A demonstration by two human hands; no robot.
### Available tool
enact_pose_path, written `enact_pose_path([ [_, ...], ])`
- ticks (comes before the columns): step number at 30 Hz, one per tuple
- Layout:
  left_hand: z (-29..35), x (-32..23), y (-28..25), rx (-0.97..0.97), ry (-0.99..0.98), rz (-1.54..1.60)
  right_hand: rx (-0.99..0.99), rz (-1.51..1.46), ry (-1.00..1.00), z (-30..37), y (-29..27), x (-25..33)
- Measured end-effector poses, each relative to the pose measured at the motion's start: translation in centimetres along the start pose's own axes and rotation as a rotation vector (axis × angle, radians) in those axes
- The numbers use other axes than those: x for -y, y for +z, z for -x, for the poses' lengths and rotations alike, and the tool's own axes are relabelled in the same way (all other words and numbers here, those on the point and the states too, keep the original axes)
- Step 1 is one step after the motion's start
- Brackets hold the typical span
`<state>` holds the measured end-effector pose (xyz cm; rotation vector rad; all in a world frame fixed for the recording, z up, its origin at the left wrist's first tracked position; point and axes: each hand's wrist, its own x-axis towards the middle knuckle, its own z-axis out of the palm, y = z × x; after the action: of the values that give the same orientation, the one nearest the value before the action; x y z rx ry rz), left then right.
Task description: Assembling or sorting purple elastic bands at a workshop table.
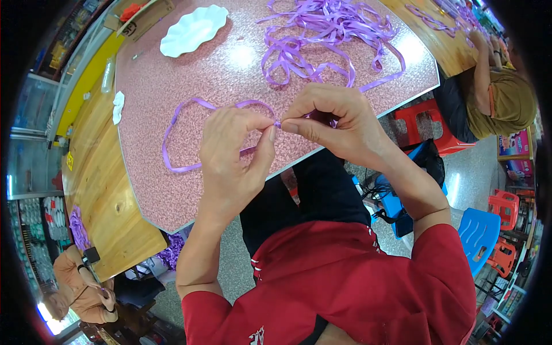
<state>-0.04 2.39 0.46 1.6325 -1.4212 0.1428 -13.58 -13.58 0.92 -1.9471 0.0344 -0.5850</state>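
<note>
Red sleeves lowest in view, left hand (233, 158) pinching purple ribbon loop (184, 135) near table's (172, 190) front edge, right hand (339, 123) pinching same ribbon beside it, ribbon heap (328, 34) toward far edge, white tray (192, 30) at far-left corner

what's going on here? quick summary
A person in a red shirt pinches a purple ribbon between both hands: the left hand and right hand meet fingertip to fingertip over the edge of a pink speckled table. The ribbon loops out to the left on the tabletop. A tangled pile of ribbon lies further back, with a white wavy dish beyond. Other people sit nearby.
</note>
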Motion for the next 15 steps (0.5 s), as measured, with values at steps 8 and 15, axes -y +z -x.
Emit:
enact_pose_path([
  [8,0.0,0.5,1.1,-0.097,0.184,-0.125,-0.062,-0.055,0.028,0.1,0.6,-0.1],
  [15,0.1,0.4,1.3,-0.149,0.177,-0.069,-0.068,-0.097,0.099,0.2,0.5,0.0],
])
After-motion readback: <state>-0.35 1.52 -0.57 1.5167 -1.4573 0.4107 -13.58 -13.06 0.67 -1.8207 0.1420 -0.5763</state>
